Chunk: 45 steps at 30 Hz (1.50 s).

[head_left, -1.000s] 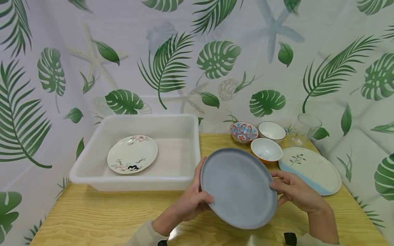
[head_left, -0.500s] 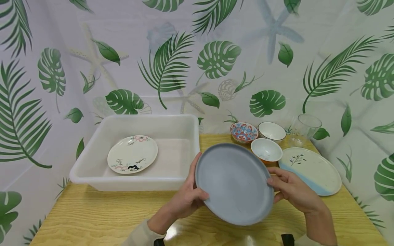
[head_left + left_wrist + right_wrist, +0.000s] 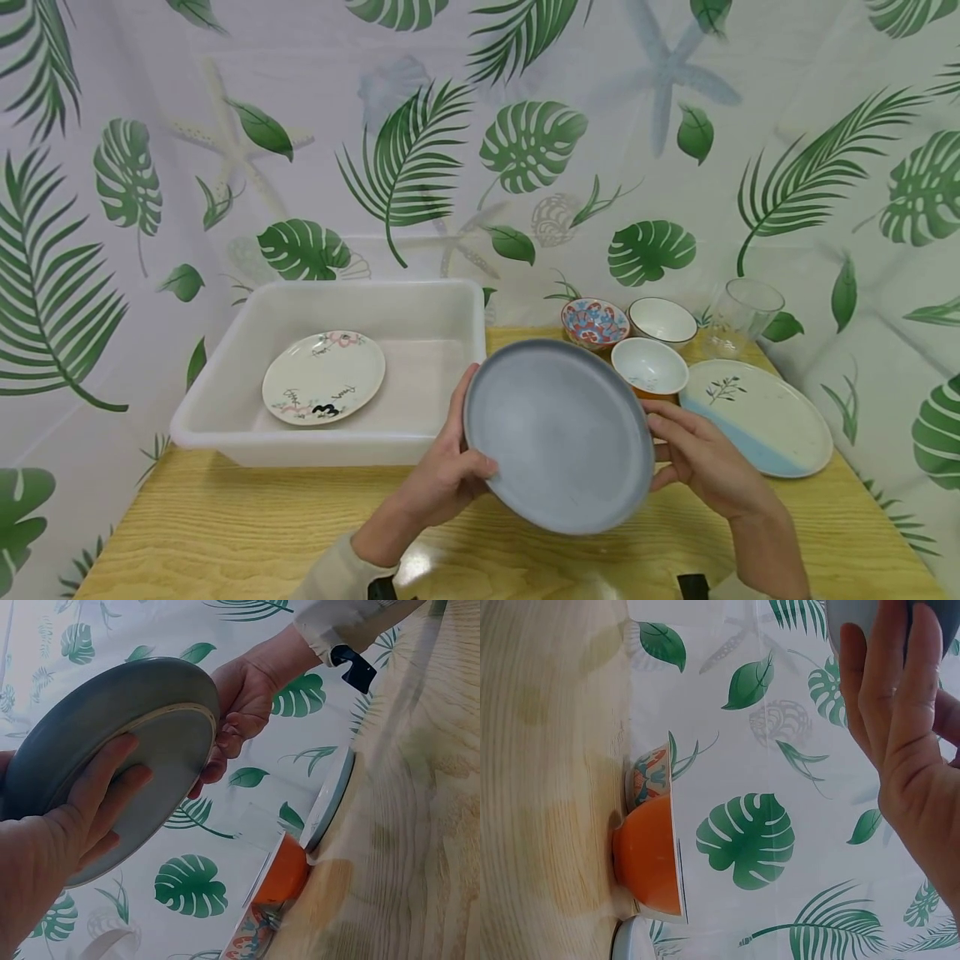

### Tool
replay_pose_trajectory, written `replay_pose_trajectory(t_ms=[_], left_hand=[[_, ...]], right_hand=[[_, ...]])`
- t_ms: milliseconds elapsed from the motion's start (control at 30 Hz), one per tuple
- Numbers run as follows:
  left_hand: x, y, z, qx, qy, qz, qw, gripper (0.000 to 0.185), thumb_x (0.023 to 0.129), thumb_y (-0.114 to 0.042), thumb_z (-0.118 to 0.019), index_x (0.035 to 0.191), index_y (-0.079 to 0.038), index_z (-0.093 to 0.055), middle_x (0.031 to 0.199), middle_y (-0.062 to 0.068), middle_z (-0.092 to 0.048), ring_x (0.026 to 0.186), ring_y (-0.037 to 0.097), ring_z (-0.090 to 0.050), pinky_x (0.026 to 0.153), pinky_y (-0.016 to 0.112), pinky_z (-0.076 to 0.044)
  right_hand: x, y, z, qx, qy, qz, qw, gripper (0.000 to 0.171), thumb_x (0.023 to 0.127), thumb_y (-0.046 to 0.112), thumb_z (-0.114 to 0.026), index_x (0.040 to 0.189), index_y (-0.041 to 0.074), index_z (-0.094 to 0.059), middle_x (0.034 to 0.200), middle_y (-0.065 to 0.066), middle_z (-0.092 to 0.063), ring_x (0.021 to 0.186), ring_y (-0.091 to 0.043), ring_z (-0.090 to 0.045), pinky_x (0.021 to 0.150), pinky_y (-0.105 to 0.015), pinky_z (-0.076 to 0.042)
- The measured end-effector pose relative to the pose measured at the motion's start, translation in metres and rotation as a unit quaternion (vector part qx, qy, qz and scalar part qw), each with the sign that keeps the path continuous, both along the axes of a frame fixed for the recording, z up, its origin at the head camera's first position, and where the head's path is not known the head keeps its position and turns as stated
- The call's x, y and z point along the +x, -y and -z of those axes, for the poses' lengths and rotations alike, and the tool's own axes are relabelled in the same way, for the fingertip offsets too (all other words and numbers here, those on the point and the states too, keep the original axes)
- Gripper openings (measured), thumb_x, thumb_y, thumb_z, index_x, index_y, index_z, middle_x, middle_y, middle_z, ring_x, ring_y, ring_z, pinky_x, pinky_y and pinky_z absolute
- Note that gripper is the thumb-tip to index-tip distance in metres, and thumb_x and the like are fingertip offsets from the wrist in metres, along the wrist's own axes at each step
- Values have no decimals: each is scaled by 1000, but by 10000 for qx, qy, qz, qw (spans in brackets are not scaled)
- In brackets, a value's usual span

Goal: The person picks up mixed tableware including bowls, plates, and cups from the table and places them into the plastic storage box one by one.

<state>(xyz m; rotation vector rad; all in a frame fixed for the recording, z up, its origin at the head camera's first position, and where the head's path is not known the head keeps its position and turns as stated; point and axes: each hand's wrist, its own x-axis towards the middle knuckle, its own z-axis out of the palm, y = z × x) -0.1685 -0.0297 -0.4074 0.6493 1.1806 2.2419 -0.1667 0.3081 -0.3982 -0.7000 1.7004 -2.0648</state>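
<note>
wooden table (image 3: 225,525) | white tub (image 3: 420,433) | bowls (image 3: 648,367) | glass (image 3: 738,317) | leaf plate (image 3: 757,412)

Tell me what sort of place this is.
Probably a staged tabletop set for handling dishes, not a real kitchen. A leaf-printed fabric backdrop closes in the light wooden table, a white plastic tub holds one floral plate, and both hands hold a round grey-blue ceramic plate.

Three plates (image 3: 558,433), three bowls (image 3: 648,365), one tub (image 3: 225,392), and seemingly one glass (image 3: 742,315).
</note>
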Motion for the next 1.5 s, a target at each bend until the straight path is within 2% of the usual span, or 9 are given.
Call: replay_pose_trajectory(t_ms=[300, 567, 733, 800, 900, 1000, 1133, 1333, 1500], left_hand=[[-3, 4, -3, 42, -49, -100, 9999, 114, 77, 7, -52, 155, -45, 13, 161, 15, 8, 132, 41, -36, 85, 40, -56], [-5, 11, -9, 116, -181, -359, 9991, 113, 77, 8, -49, 155, -44, 13, 162, 13, 8, 133, 40, -33, 83, 42, -56], [-8, 18, -11, 370, -278, -457, 9979, 113, 77, 11, -48, 155, -43, 12, 162, 14, 8, 130, 34, -39, 81, 39, -57], [-10, 22, -12, 443, -317, -482, 9974, 112, 77, 12, -47, 155, -43, 13, 162, 15, 9, 129, 32, -42, 81, 38, -57], [-11, 26, -14, 584, -348, -486, 9965, 111, 79, 12, -46, 155, -43, 13, 162, 16, 10, 128, 30, -45, 82, 38, -57], [-12, 30, -16, 701, -387, -540, 9953, 109, 80, 13, -44, 156, -42, 13, 162, 16, 9, 127, 28, -49, 81, 37, -58], [-14, 36, -20, 695, -429, -724, 9940, 108, 81, 13, -42, 156, -41, 14, 162, 16, 7, 123, 25, -53, 80, 35, -58], [-17, 46, -23, 785, -560, -876, 9915, 106, 82, 13, -39, 156, -39, 17, 162, 16, 7, 125, 25, -51, 84, 37, -57], [-20, 56, -27, 1086, -713, -924, 9872, 104, 83, 14, -35, 156, -40, 15, 162, 15, 8, 126, 26, -53, 88, 38, -56]], right_hand=[[-1, 5, 1, -247, 72, -145, 9996, 47, 110, 11, -18, 138, 13, -57, 118, -1, -67, 95, -18, -71, 68, -36, -61], [-3, 11, -3, -33, 645, 137, 9978, 49, 111, 33, -15, 131, 16, -56, 115, -4, -70, 87, -19, -73, 67, -37, -61], [-6, 15, 1, -52, 757, 60, 9971, 49, 111, 33, -16, 127, 14, -58, 107, -7, -71, 83, -21, -73, 67, -37, -61], [-7, 18, 3, 89, 751, 96, 9971, 47, 111, 32, -19, 127, 17, -61, 106, -6, -72, 83, -22, -74, 67, -38, -61], [-7, 24, 6, 596, 739, 452, 9945, 40, 111, 32, -27, 127, 23, -62, 103, -6, -71, 81, -22, -74, 66, -39, -61], [-6, 32, 9, 1268, 804, 910, 9845, 40, 109, 35, -37, 137, 13, -54, 102, -9, -67, 80, -24, -73, 66, -41, -61], [-5, 44, 11, 1897, 873, 1118, 9715, 57, 107, 38, -43, 144, -5, -40, 106, -14, -63, 82, -29, -72, 68, -45, -61], [-8, 66, 13, 2105, 938, 1053, 9674, 54, 104, 38, -49, 143, 0, -45, 114, -21, -59, 82, -33, -71, 70, -46, -60], [-9, 82, 15, 2143, 872, 1044, 9672, 52, 105, 33, -48, 142, -4, -41, 118, -26, -57, 85, -33, -70, 71, -44, -60]])
